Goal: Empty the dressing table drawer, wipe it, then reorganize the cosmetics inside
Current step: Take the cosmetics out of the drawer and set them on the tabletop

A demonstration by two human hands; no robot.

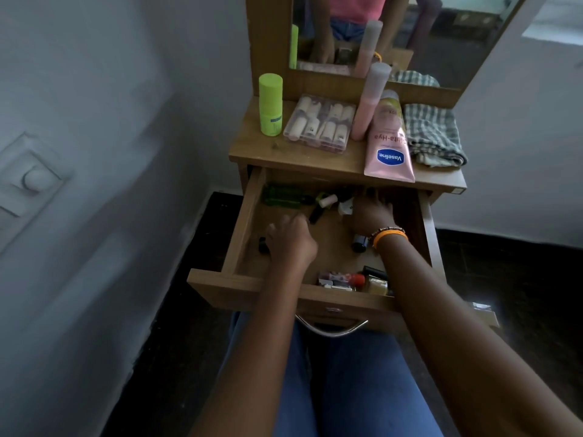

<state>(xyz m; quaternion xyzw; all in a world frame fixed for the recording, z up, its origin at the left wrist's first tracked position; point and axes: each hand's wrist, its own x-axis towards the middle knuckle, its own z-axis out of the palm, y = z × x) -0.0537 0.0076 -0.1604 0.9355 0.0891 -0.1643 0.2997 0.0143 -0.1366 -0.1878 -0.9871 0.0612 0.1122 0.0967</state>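
Note:
The wooden drawer (243, 216) is pulled out from the dressing table, with several small cosmetics lying loose inside. Both my hands reach into it. My left hand (291, 239) hovers over the middle-left, fingers curled, next to a small dark bottle (263, 245); what it holds, if anything, is hidden. My right hand (372, 211) is deeper at the back right, fingers down among items near a white cap (328, 200) and a green bottle (280, 195). A dark round jar (359, 242) lies by my right wrist. Small bottles (356, 282) cluster at the drawer's front.
On the table top (252, 152) stand a lime green bottle (270, 104), a clear case of tubes (318, 123), a tall pink bottle (369, 102), a pink Vaseline tube (389, 143) and a checked cloth (432, 134). A mirror (441, 42) rises behind. A wall is close on the left.

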